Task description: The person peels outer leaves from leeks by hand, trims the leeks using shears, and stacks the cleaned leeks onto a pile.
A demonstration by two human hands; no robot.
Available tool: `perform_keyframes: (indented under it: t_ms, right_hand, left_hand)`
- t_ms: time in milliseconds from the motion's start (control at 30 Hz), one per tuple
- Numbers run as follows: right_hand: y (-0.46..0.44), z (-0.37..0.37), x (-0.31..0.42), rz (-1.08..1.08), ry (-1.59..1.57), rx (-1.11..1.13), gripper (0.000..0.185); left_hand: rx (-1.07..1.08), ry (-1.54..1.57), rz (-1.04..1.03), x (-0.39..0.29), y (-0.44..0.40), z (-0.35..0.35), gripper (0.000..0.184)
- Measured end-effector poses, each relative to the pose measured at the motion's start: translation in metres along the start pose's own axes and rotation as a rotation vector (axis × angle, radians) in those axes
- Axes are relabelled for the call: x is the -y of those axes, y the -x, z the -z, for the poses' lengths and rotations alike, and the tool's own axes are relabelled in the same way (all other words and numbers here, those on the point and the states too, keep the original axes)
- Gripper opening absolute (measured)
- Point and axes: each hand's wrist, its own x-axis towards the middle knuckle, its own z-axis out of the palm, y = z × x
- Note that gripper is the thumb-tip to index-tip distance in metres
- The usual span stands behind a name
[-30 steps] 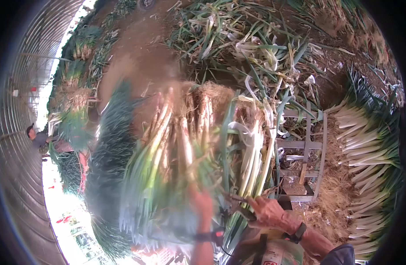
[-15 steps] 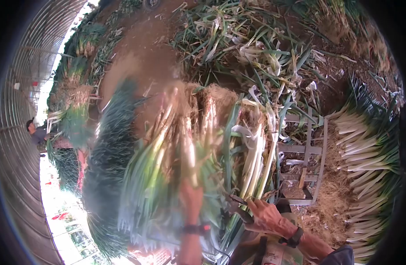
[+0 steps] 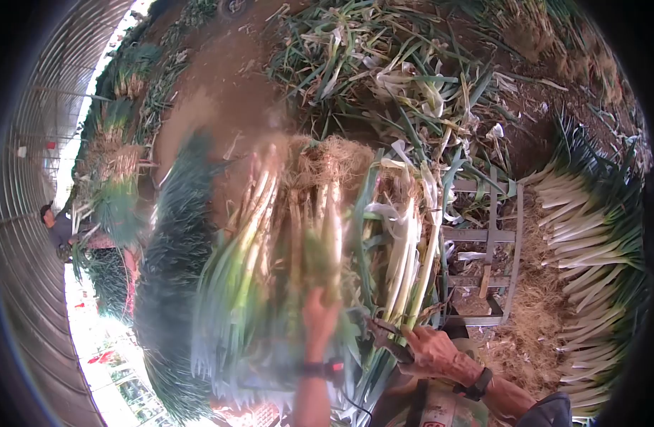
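My left hand (image 3: 320,313), smeared by motion, is closed around the green part of a few long green onions (image 3: 332,220) whose pale stems and rooty ends point away from me. A dark band with a red-lit device (image 3: 334,367) is on that wrist. Lower right, my right hand (image 3: 440,354) is closed on a dark metal tool (image 3: 387,334), its exact kind unclear. Just beyond the tool lie thick pale onion stalks (image 3: 405,263) with peeling outer leaves. Another bunch of green onions (image 3: 256,220) spreads out to the left.
Trimmed white-stemmed onions (image 3: 583,263) lie stacked on the right, beside a metal frame (image 3: 508,249). Stripped leaves (image 3: 384,64) heap up at the back. More green bundles (image 3: 177,270) stand on the left, where another person (image 3: 56,224) is.
My left hand has shifted a little to the right and away from me, with the stems there blurring. My right hand, with the tool, has barely moved.
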Motion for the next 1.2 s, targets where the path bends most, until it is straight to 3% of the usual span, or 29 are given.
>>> perform_keyframes:
  t_ms: [100,400,733,833,867,967,1067,1200]
  right_hand:
    - [0.009,-0.013,-0.007,0.043,0.054,0.027,0.079]
    - [-0.002,-0.033,-0.015,0.039,0.152,0.112,0.086]
    - [-0.011,-0.026,-0.004,0.068,0.146,0.121,0.088]
    - [-0.019,-0.022,-0.001,0.027,0.117,0.052,0.084]
    - [-0.023,-0.020,0.000,0.015,0.115,0.041,0.082]
    - [-0.042,-0.011,0.004,-0.034,0.107,0.022,0.075]
    - [-0.058,-0.015,0.000,-0.062,0.104,-0.042,0.068]
    - [-0.074,-0.004,0.002,-0.047,0.096,-0.097,0.070]
  left_hand:
    - [0.029,0.169,-0.012,0.015,0.002,0.007,0.048]
    - [-0.052,-0.196,-0.220,-0.002,0.001,0.009,0.042]
    - [-0.158,-0.180,-0.293,-0.048,-0.015,0.037,0.028]
    - [-0.121,-0.281,-0.449,-0.059,-0.040,0.057,0.023]
    - [-0.063,-0.278,-0.389,-0.068,-0.047,0.065,0.020]
    - [-0.072,-0.535,-0.508,-0.082,-0.082,0.090,0.023]
    - [-0.318,-0.901,-0.539,-0.111,-0.101,0.112,0.035]
    - [-0.412,-0.804,-0.455,-0.116,-0.083,0.101,0.056]
